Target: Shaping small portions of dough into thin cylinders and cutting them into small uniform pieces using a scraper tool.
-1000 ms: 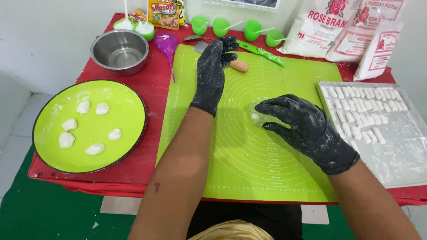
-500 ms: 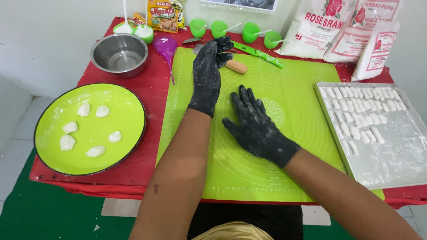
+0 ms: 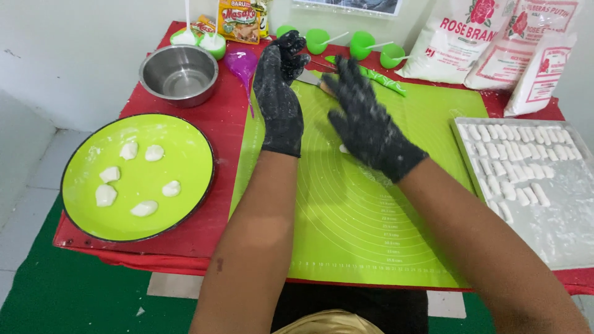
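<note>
1. Packaging first: three white plastic flour bags [image 3: 495, 46] with red print and a rose picture lean against the wall at the back right corner, and a small yellow-and-red seasoning sachet [image 3: 238, 20] stands at the back, just left of centre.
2. Between those, a row of small green cups [image 3: 362, 44] with white sticks in them, plus a purple funnel [image 3: 241, 64] lying beside the steel bowl [image 3: 179, 74], which looks shiny.
3. Both hands wear black gloves dusted with white flour. The left hand [image 3: 278, 93] is raised over the far edge of the green silicone mat [image 3: 365, 210], fingers loosely curled at the top, gripping nothing I can see.
4. The right hand [image 3: 365, 120] is flat and spread out, fingers splayed, palm down just above the mat. It isn't holding anything either.
5. A small white dough piece [image 3: 343, 148] sits on the mat right at the lower left edge of the right hand, between the two wrists, partly tucked under the palm. Can't tell if the glove actually touches it.
6. Behind the hands there's a knife [image 3: 309, 77] and a green patterned rolling pin [image 3: 387, 80] at the mat's far edge.
7. The mat is smooth with printed circles and ruler marks, on a red tablecloth [image 3: 210, 229].
8. To the left, a round lime-green plate [image 3: 139, 176] with a dark rim holds six soft lumpy dough balls [image 3: 105, 195].
9. To the right, a floured metal tray [image 3: 557, 216] holds rows of little white dough sticks [image 3: 513, 161].
</note>
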